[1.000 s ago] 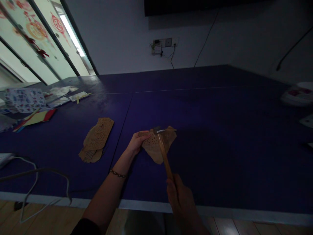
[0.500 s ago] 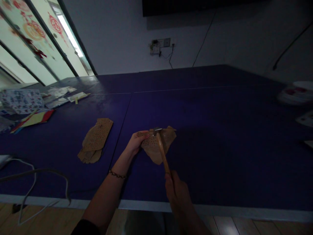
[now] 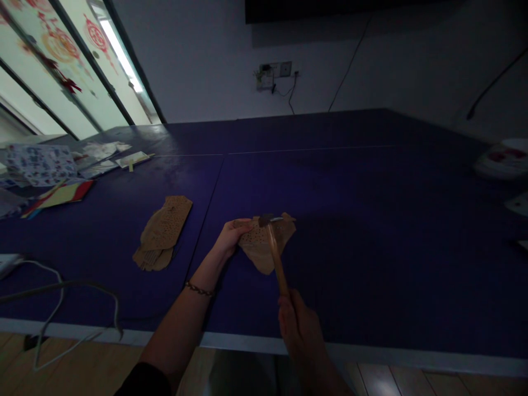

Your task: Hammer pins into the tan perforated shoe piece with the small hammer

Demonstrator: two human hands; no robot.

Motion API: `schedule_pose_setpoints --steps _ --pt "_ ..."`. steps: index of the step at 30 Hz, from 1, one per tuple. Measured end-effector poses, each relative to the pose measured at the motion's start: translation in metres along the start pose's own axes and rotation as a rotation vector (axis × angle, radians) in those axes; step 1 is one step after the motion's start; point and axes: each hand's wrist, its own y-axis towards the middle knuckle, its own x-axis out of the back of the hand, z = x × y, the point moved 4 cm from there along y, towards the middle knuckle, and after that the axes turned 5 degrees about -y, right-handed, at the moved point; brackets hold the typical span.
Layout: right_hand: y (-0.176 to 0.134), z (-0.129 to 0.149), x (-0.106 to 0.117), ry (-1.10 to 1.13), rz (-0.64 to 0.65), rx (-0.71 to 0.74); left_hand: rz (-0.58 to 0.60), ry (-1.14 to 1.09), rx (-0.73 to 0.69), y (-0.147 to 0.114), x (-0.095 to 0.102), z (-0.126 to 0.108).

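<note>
My left hand (image 3: 231, 236) is closed on the left edge of a thin brown leather-like piece (image 3: 259, 256) dotted with small holes, thumb on top. My right hand (image 3: 299, 324) is wrapped round the wooden handle of a hammer (image 3: 277, 261). The metal hammer head is over the piece's upper edge, just right of my left fingertips; I cannot tell whether it touches. Part of the piece is hidden under the hammer. To the left lies a stack of similar brown perforated pieces (image 3: 167, 225), overlapping one another.
The dark blue tabletop (image 3: 371, 247) has a pale front edge. Papers (image 3: 103, 151), a patterned box or bag (image 3: 41, 164) and coloured sheets (image 3: 68, 193) lie far left. Cables (image 3: 88, 285) loop at the near left. A round container (image 3: 505, 159) stands at the right edge.
The hammer head has tilted and moved slightly right over the brown piece. My left hand keeps its hold. The whole view has shifted a little.
</note>
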Motion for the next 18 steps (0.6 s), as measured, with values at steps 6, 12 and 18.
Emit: schedule_pose_setpoints --steps 6,12,18 --pt "0.004 -0.006 -0.003 0.004 -0.003 -0.016 0.069 -0.008 0.000 -0.002 -0.004 -0.001" --pt "0.004 -0.020 -0.007 0.096 0.012 -0.091 0.001 0.003 0.007 -0.001 -0.001 0.002" --pt "0.006 -0.018 -0.005 0.019 -0.026 -0.055 0.023 -0.010 0.002 -0.002 -0.004 0.001"
